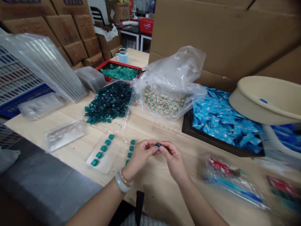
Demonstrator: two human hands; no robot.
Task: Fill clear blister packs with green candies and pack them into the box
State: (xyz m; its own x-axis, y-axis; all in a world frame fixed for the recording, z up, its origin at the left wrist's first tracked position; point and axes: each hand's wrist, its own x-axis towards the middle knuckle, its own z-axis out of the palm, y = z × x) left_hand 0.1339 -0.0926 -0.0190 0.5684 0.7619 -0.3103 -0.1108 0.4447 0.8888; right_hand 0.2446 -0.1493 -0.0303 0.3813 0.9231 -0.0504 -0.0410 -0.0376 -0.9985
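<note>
Between the fingertips of both hands is a small dark green gem-like piece (158,144). My left hand (144,152), with a pale bangle at the wrist, pinches it from one side. From the other side my right hand (172,155) closes thumb and finger on it. Left of my hands, a clear plastic tray (107,168) carries a slanting row of several green pieces (103,148). A second row of green pieces (129,155) lies beside my left hand, which partly hides it. Farther back is a large heap of dark teal pieces (110,100) on clear plastic.
A clear bag of small patterned pieces (162,102) stands behind my hands. At right are a black tray (221,146) of blue packets, a cream bowl (270,97) and a filled clear pack (232,179). Stacked clear trays (47,62) and an empty tray (66,135) lie left.
</note>
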